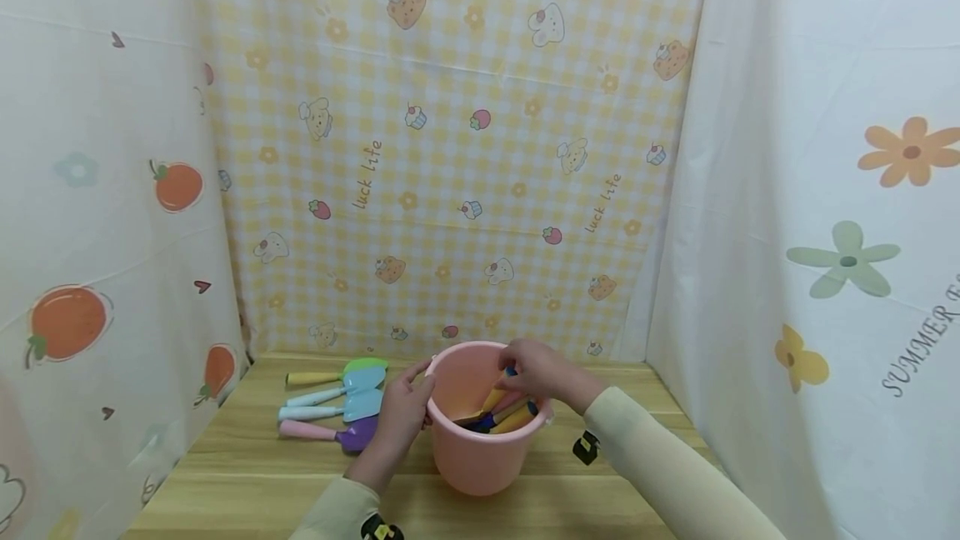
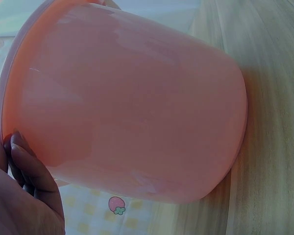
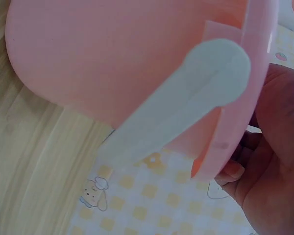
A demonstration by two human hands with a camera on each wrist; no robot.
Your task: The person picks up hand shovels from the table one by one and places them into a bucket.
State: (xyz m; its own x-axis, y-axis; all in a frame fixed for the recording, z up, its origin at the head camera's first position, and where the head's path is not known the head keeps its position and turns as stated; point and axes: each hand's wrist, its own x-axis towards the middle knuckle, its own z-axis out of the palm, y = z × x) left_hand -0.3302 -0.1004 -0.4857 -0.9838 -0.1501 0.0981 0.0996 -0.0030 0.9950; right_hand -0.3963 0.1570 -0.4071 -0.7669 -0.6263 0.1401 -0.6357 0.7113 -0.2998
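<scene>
So the pink bucket [image 1: 480,440] stands on the bench [image 1: 225,473] between both hands; the left hand [image 1: 405,411] rests relaxed fingers against its rim; the right hand [image 1: 536,373], over the opening, pinches a yellow-handled tool [image 1: 495,398]; several tools lie inside, four toy shovels [image 1: 337,402] just beyond the left hand remain outside; the tools' heads are hidden.

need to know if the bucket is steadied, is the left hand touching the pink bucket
Touching. In the left wrist view the left hand has fingertips pressed against the pink bucket just under its rim, with no gap.
</scene>
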